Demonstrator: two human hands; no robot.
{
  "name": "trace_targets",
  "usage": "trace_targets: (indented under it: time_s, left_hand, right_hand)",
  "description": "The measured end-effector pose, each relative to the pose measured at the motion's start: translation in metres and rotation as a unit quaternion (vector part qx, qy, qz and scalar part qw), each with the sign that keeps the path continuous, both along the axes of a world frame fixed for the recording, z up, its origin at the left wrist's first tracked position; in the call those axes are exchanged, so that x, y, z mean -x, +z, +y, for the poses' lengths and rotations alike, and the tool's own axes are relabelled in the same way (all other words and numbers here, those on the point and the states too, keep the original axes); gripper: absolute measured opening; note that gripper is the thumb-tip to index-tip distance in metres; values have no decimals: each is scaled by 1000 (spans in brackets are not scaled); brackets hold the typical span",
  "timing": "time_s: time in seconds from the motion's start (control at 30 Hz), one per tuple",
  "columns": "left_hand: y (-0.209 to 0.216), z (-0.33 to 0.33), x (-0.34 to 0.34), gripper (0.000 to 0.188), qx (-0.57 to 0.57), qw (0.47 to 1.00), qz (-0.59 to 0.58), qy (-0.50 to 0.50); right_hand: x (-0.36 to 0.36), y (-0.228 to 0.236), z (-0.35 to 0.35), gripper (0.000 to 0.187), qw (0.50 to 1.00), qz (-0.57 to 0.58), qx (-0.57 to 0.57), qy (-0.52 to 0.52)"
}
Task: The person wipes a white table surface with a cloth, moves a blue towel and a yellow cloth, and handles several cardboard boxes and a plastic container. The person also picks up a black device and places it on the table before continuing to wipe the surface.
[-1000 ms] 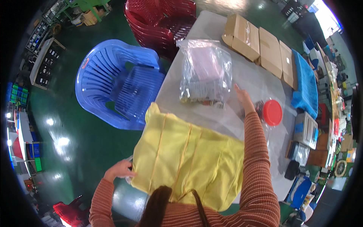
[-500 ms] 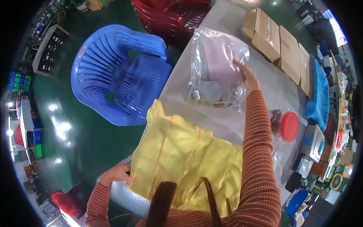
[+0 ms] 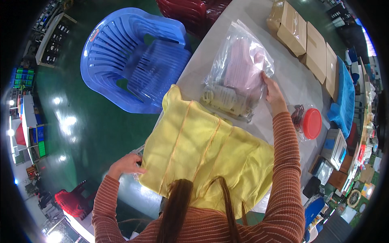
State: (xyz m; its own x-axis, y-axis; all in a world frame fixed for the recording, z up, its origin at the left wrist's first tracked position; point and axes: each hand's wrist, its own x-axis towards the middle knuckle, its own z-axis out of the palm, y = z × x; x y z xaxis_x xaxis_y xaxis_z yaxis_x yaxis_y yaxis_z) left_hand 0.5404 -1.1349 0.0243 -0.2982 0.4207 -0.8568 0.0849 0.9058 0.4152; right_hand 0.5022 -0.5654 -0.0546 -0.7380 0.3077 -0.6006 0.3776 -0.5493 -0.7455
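My right hand [image 3: 275,96] reaches across the table and is closed on the right edge of a clear plastic bag [image 3: 253,42]. Inside the bag are a pink sheet-like bundle [image 3: 242,67] and, at its near end, yellowish and grey contents I cannot make out. A yellow cloth [image 3: 202,137] with orange seam lines covers the near part of the table, between my arms. At the cloth's left edge, my left hand [image 3: 126,165] has its fingers curled beside a bit of clear material; what they grip is hidden.
A clear jar with a red lid [image 3: 312,123] stands right of my forearm. Open cardboard boxes [image 3: 314,48] and a blue plastic sheet [image 3: 344,101] line the table's far right side. A blue plastic chair [image 3: 158,67] stands left; dark red stacked chairs [image 3: 190,14] stand beyond.
My right hand has drawn the plastic bag nearer, and its near end now sits close to the cloth. My left hand stays at the cloth's edge. The whole view has shifted slightly.
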Motion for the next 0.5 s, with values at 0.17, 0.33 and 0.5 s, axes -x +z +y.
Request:
trace_targets:
  time_s: [0.17, 0.33, 0.5]
  left_hand:
    - [-1, 3, 2, 41, 26, 999, -18, -8]
    - [-9, 2, -4, 41, -27, 998, -19, 49]
    - [0, -1, -11, 41, -24, 997, -9, 69]
  right_hand:
    - [-31, -11, -15, 34, 998, -4, 64, 4]
    - [-47, 1, -16, 43, 942, -185, -267, 88]
    - [-86, 138, -33, 54, 698, -176, -666, 194]
